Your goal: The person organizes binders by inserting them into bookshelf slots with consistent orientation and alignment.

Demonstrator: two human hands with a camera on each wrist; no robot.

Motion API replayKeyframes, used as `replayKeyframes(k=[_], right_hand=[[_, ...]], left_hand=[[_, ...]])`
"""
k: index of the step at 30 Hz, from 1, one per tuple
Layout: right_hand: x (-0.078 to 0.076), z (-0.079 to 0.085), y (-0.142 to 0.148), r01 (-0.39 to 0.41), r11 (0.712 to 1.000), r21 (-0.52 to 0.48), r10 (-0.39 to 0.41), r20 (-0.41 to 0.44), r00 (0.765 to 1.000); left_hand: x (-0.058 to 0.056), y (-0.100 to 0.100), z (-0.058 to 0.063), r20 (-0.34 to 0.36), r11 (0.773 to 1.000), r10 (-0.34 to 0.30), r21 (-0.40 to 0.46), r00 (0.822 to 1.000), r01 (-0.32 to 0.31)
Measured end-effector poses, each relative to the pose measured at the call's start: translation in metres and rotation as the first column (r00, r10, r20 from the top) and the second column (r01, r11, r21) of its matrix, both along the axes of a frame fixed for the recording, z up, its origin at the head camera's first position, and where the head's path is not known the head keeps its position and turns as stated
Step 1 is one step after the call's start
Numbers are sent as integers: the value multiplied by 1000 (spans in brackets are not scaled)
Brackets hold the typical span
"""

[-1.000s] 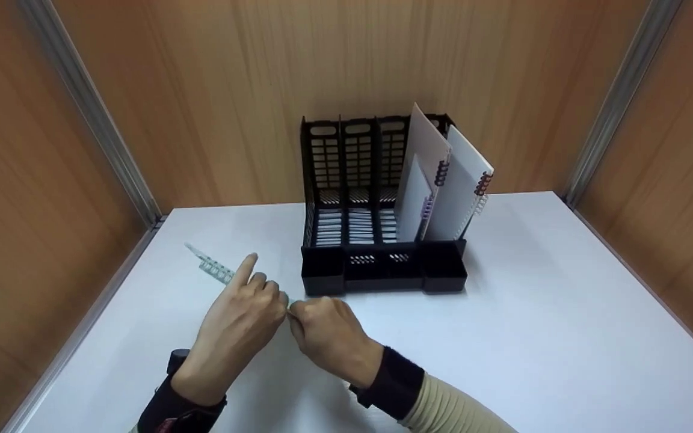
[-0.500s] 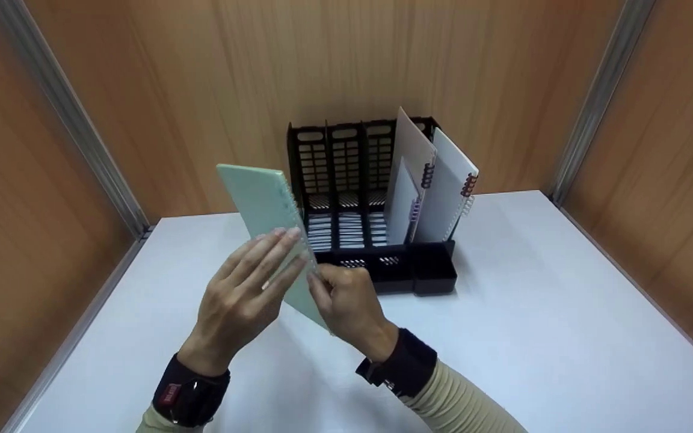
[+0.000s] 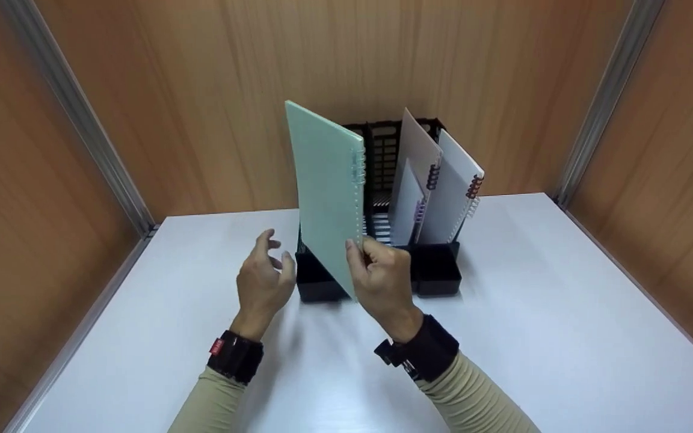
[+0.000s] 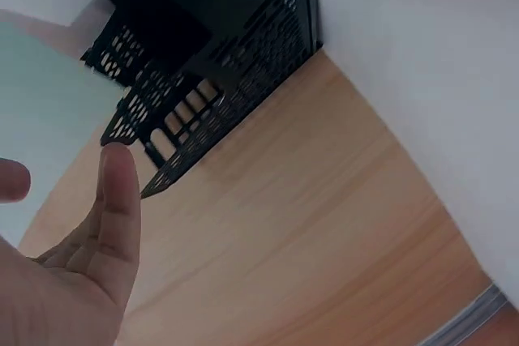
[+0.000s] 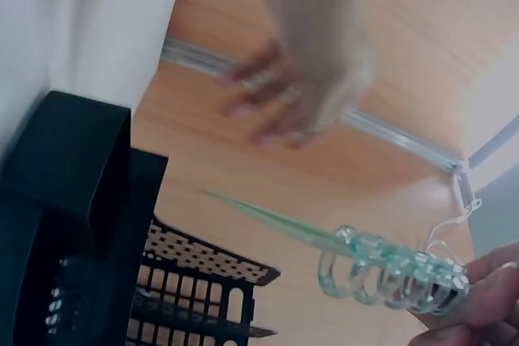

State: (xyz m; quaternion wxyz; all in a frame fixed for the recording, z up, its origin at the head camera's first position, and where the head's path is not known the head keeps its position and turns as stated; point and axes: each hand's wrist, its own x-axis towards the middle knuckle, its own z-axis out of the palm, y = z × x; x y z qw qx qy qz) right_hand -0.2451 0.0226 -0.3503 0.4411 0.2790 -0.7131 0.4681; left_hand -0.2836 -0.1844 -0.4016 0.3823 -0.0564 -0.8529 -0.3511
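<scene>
A pale green spiral notebook (image 3: 325,186) stands upright in the head view, held up in front of the black desk file organizer (image 3: 438,278). My right hand (image 3: 381,279) grips it low on its bound edge, thumb on the near face. In the right wrist view its clear green rings (image 5: 393,273) show beside my right fingers (image 5: 486,289), and the cover is seen nearly edge-on. My left hand (image 3: 265,279) is off the notebook to its left, fingers loosely bent around nothing; it looks blurred in the right wrist view. The organizer's left slots are mostly hidden behind the notebook.
A pinkish notebook (image 3: 415,141), a small notebook with purple rings (image 3: 406,201) and a white notebook (image 3: 458,162) lean in the organizer's right side. Small bins (image 3: 319,285) line its front. Wooden panels (image 3: 232,72) enclose the white table (image 3: 539,300).
The green notebook has been raised upright and carried right, up to the organizer, in my right hand. My left hand has let go of it and drawn away to the left.
</scene>
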Motion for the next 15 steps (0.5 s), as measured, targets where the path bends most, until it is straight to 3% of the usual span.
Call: replayKeyframes(k=[3,7,11,15], right_hand=[[-6,1,5,42,999,-29,-43,-24,999],[-12,1,11,82,995,-65,-85,-44,995],[-20,0,16,120,989,-81,-124,-37,992],[-28,-2,22,170,981,-88,-173,-19,985]], left_hand=[[-8,6,-12,167,1000,13,-19,986,-10],[-17,12,-23,319,1000,17,-30,947,-8],[-23,16,-29,391,1000,-15,-11,920,21],[-27,18,-32,394,999,-41,3,918,43]])
